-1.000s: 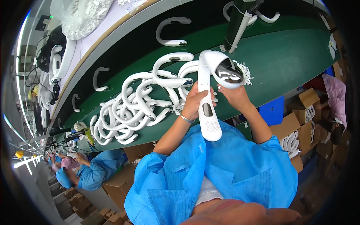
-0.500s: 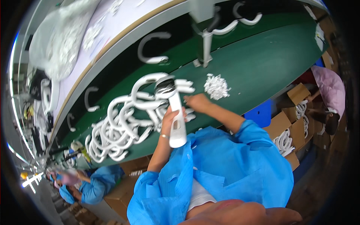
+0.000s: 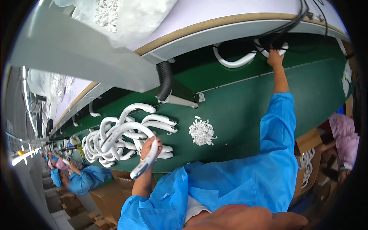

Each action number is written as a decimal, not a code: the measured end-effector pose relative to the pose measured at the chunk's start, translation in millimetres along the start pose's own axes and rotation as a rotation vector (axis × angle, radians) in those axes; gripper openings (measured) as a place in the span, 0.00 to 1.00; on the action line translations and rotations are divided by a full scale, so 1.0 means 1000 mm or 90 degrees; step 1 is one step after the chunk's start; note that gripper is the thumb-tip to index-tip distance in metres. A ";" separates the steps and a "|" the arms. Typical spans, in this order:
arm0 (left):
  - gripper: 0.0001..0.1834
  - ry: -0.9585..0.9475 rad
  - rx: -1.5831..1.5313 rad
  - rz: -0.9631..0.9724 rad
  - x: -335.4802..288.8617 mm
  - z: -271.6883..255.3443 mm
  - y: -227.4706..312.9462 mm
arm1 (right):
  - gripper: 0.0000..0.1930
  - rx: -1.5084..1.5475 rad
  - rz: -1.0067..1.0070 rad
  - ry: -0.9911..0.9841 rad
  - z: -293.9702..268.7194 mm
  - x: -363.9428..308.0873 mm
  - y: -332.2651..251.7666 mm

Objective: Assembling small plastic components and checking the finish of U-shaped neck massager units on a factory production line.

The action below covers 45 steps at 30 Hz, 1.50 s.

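My left hand (image 3: 150,148) is closed around a white curved plastic piece (image 3: 141,165), shaped like a large U, and holds it above the near edge of the green work surface. Beside that hand lies a tangled heap of similar white curved pieces (image 3: 100,143). My right arm stretches to the far right. There my right hand (image 3: 275,58) closes on another white U-shaped piece (image 3: 283,49) under dark cables; its fingertips are partly lost in shadow. A second curved piece (image 3: 234,63) lies just left of it.
A pile of small white parts (image 3: 202,131) sits mid-surface (image 3: 237,103). A grey post (image 3: 178,100) and metal arm stand left of it. Above runs a shelf (image 3: 214,23) with a plastic bag (image 3: 138,19). Co-workers (image 3: 82,179) are at left and right, near cardboard boxes (image 3: 310,140).
My right hand has gone from beside the left hand to the far right. The left hand's piece has tilted and turned, now showing its curve. The view has shifted too.
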<state>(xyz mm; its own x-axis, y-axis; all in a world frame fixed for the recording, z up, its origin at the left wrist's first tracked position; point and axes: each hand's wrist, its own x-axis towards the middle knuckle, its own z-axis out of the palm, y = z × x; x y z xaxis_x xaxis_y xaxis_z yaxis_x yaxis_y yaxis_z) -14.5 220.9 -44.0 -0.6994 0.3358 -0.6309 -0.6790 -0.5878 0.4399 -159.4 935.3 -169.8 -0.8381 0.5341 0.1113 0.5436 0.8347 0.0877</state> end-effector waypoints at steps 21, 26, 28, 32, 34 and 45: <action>0.18 0.489 0.935 0.272 0.279 0.014 0.146 | 0.27 0.330 -0.461 -0.060 -0.037 0.025 -0.121; 0.18 0.569 1.006 0.197 0.295 -0.027 0.118 | 0.26 0.061 -0.338 -0.035 -0.043 0.020 -0.089; 0.18 0.579 1.005 0.200 0.300 -0.028 0.114 | 0.30 0.103 -0.296 -0.051 -0.045 0.023 -0.086; 0.18 0.566 0.994 0.207 0.310 -0.024 0.103 | 0.43 0.138 -0.347 -0.247 -0.055 0.026 -0.074; 0.19 0.563 0.959 0.230 0.306 -0.028 0.111 | 0.43 0.134 -0.303 -0.278 -0.082 0.020 -0.095; 0.20 0.411 0.508 0.283 0.117 -0.001 0.180 | 0.43 0.106 -0.338 -0.116 -0.064 -0.008 -0.091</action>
<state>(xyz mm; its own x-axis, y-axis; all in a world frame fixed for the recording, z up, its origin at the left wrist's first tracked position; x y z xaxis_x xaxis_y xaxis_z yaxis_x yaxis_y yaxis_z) -218.5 153.7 -39.1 -0.8258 -0.3681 -0.4273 -0.5084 0.1579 0.8465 -199.4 846.9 -115.4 -0.9961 0.0394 -0.0789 0.0452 0.9963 -0.0728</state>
